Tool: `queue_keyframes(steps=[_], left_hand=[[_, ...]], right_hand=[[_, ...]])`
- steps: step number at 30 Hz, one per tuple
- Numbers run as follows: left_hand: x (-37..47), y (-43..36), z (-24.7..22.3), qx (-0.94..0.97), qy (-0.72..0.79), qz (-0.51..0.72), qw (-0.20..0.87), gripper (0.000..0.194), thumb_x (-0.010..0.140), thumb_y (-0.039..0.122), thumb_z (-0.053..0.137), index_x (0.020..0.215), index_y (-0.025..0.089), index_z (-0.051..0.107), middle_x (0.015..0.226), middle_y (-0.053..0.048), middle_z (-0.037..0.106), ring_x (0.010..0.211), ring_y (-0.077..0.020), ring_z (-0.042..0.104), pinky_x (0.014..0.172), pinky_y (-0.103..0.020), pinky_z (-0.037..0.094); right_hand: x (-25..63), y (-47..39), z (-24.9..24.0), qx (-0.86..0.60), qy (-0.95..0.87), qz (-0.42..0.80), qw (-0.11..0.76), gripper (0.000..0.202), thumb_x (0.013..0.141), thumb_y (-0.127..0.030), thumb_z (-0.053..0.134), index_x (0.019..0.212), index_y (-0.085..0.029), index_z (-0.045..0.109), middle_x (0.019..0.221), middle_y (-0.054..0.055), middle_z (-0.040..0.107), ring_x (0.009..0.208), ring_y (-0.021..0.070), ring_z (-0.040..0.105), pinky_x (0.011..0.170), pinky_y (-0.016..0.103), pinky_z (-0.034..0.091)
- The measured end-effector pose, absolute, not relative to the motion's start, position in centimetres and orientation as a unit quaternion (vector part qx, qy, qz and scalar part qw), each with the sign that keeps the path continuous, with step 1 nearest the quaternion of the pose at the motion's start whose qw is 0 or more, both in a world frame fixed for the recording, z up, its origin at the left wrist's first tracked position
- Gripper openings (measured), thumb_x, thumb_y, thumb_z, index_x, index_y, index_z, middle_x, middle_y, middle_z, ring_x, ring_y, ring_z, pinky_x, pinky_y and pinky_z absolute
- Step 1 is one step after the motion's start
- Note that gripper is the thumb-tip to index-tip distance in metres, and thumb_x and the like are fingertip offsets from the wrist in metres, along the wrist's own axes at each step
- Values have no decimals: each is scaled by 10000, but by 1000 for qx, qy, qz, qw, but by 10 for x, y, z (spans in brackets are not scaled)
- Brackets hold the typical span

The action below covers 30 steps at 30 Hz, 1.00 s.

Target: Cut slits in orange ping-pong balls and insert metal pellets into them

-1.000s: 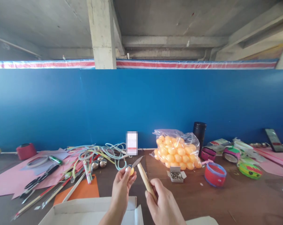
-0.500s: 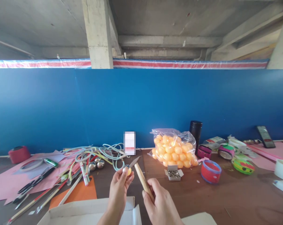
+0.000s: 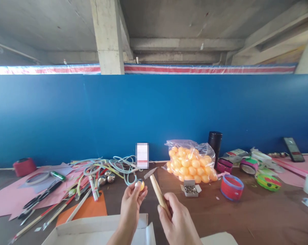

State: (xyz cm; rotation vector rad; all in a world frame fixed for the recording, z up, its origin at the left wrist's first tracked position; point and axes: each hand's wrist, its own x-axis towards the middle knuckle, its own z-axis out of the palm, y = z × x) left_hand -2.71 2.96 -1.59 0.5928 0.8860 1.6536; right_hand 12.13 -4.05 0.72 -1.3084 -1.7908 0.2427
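Note:
My left hand pinches a small ball between thumb and fingers. The ball is yellow-orange on one side and dark and shiny on top; fingers cover part of it. In my right hand is a hammer, gripped by its pale wooden handle. The metal head is up, just right of the ball and apart from it. Both hands are raised over the front of the brown table.
An open white box lies under my left forearm. Ahead stand a bag of orange balls, a small box of metal pieces and a red-blue tape roll. Left are tangled tubes, shiny balls and scissors.
The hammer head has turned and tilted flatter, moving slightly away from the ball. My left hand keeps its pinch on the ball. The whole view has shifted a little.

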Motion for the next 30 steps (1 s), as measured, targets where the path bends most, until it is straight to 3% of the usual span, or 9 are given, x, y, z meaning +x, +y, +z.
queue_keyframes(steps=[9, 15, 30], left_hand=[[-27, 29, -18, 257, 362, 702, 557, 224, 685, 235, 690, 855, 140, 580, 803, -48, 635, 763, -160, 659, 757, -300, 539], [-27, 28, -17, 251, 364, 704, 556, 238, 676, 238, 696, 858, 141, 576, 816, -52, 638, 793, -174, 662, 753, -290, 536], [-28, 28, -17, 254, 349, 708, 559, 204, 695, 240, 680, 844, 143, 579, 785, -22, 610, 762, -137, 651, 777, -293, 527]], right_hand=[[121, -41, 5, -530, -744, 100, 396, 13, 810, -222, 425, 823, -219, 426, 666, -6, 588, 543, 152, 571, 506, 210, 426], [120, -40, 4, -523, -724, 91, 441, 55, 811, -234, 419, 860, -214, 435, 642, -10, 581, 525, 157, 568, 506, 218, 429], [119, -41, 3, -523, -748, 80, 400, 55, 793, -192, 431, 843, -214, 430, 657, -6, 599, 536, 153, 580, 502, 205, 410]])
